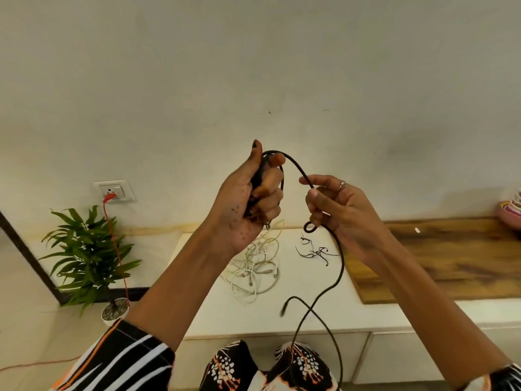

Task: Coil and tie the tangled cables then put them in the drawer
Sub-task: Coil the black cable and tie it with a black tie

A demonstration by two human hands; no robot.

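My left hand (251, 204) is raised in front of the wall and grips a small coil of black cable (335, 277). From that coil the cable arcs right into my right hand (335, 210), which pinches it between thumb and fingers. Below the right hand the cable forms a small loop, then hangs down past the cabinet front toward my lap, with its free plug end dangling in the air. A heap of tangled white cables (253, 266) lies on the white cabinet top (304, 306). Thin black ties (313, 249) lie beside that heap. The drawer fronts (282, 356) below look closed.
A wooden board (451, 258) covers the cabinet's right part, with stacked pink bowls (510, 213) at its far right. A potted plant (90, 263) stands on the floor at left. An orange cord (117, 249) runs from a wall socket (114, 190) down to the floor.
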